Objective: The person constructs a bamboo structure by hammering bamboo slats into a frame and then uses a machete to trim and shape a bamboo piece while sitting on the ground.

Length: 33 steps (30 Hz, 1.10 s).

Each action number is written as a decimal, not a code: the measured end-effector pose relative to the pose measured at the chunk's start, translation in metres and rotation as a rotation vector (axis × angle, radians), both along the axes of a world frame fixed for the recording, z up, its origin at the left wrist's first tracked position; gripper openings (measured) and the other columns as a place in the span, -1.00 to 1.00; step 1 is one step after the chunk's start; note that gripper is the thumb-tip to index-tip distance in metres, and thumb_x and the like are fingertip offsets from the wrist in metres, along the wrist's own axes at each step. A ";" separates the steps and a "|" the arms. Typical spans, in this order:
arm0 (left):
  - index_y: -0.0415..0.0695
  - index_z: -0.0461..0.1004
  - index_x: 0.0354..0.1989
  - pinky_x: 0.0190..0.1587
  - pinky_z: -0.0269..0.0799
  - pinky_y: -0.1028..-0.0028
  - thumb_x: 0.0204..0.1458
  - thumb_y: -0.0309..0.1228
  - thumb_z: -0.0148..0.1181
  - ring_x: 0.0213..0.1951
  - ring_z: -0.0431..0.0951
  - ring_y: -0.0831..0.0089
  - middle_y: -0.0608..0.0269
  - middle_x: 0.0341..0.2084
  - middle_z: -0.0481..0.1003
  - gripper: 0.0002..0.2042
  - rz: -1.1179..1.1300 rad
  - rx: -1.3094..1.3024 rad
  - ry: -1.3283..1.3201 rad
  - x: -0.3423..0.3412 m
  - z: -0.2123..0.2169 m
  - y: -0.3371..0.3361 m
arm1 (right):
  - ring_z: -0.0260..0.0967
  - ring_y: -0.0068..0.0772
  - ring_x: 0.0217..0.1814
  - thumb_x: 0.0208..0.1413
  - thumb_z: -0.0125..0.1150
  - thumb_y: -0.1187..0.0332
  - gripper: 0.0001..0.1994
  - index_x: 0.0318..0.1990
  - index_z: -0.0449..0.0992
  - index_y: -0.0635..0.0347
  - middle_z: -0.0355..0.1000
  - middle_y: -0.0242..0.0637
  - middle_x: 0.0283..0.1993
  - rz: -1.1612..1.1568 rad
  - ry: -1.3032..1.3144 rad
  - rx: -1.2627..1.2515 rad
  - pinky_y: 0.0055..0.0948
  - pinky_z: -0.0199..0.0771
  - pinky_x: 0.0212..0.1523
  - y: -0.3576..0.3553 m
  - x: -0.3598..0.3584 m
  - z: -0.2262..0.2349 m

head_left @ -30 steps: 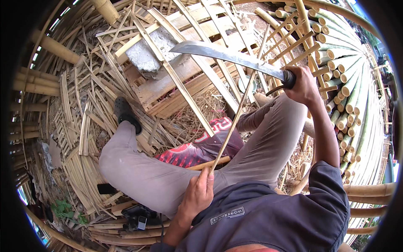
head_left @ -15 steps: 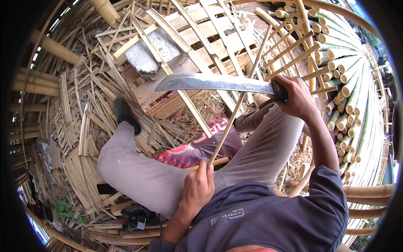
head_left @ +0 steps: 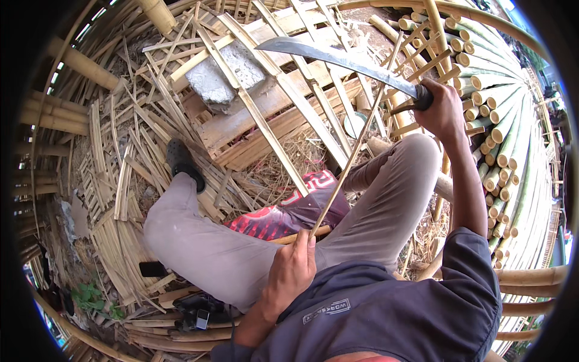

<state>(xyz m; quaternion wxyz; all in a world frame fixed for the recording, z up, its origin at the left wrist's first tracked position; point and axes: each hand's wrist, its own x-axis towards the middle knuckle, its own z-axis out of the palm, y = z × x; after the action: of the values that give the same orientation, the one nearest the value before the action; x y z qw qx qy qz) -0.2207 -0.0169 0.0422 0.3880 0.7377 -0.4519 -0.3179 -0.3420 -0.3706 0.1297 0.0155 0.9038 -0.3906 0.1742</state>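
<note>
A long, thin bamboo strip slants up and away to the right from my lap. My left hand is closed around its near end, by my thigh. The dark handle of a machete is gripped in my right hand, held out ahead on the right. Its curved blade points left and lies across the strip's far part; whether it touches cannot be told. Below the strip, a red and dark printed cloth lies between my legs.
A grey concrete block rests on a wooden crate, with split bamboo slats leaning across. Cut bamboo poles are stacked on the right. Bamboo scraps litter the ground at left, near a black phone-like object.
My right hand has moved outward and away with the machete, so the blade sits farther along the strip and slants more. My left hand keeps its grip, shifted slightly right.
</note>
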 end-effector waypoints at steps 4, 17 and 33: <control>-0.27 0.30 -0.28 -0.48 0.26 -0.04 0.28 -0.42 -0.07 -0.51 0.45 -0.23 -0.21 -0.66 0.38 -0.85 -0.002 -0.018 -0.083 0.004 -0.010 -0.001 | 0.48 0.03 -0.43 -0.30 0.21 0.44 -0.83 -0.42 0.54 0.15 0.46 -0.05 -0.55 0.109 0.020 0.121 -0.09 0.48 -0.29 0.026 0.003 -0.007; -0.29 0.31 -0.25 -0.53 0.32 0.03 0.22 -0.47 0.00 -0.55 0.50 -0.16 -0.18 -0.64 0.43 -0.88 -0.092 -0.027 -0.111 0.005 -0.014 0.004 | 0.52 0.06 -0.33 -0.16 0.22 0.40 -0.80 -0.30 0.61 0.10 0.54 -0.04 -0.42 -0.075 0.037 0.015 -0.09 0.50 -0.22 -0.001 -0.029 -0.007; -0.21 0.32 -0.29 -0.53 0.32 0.03 0.27 -0.38 -0.03 -0.54 0.49 -0.14 -0.10 -0.65 0.43 -0.85 -0.013 0.026 -0.141 0.011 0.001 0.008 | 0.51 0.03 -0.05 -0.14 0.16 0.21 -0.61 -0.13 0.59 0.16 0.56 0.02 -0.15 -0.942 0.140 0.051 -0.06 0.45 -0.01 -0.098 -0.229 -0.008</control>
<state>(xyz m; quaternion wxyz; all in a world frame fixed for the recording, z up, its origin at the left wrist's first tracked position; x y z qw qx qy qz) -0.2100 -0.0089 0.0427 0.3434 0.7602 -0.4787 -0.2738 -0.5713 -0.4684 0.1213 0.0969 0.6380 -0.7600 0.0774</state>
